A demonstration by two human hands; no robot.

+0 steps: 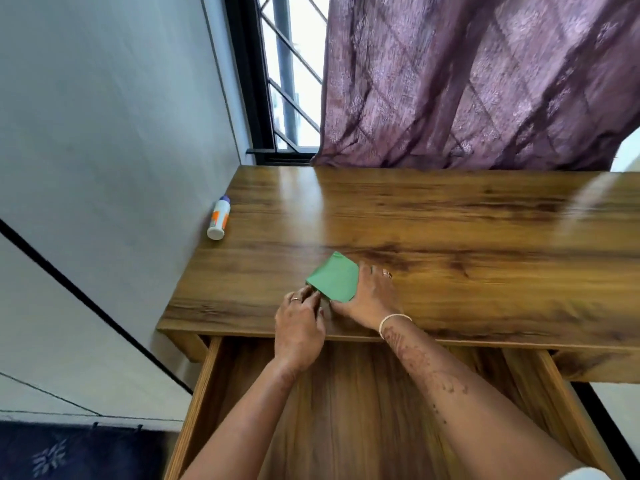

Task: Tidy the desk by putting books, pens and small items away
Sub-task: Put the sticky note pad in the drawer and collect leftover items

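Note:
A small green paper pad point(334, 278) lies flat on the wooden desk point(450, 237) near its front edge. My left hand point(299, 327) pinches the pad's near left corner with its fingertips. My right hand point(370, 294) rests on the pad's right and near edges, fingers spread over the desk. A white glue bottle point(219, 219) with an orange label and purple cap lies on its side at the desk's left edge, against the wall.
An open wooden drawer point(346, 410) extends below the desk front, under my forearms. A purple curtain point(467, 81) hangs behind the desk, beside a barred window point(291, 74). A grey wall point(104, 133) runs along the left. Dark rug point(69, 452) on the floor.

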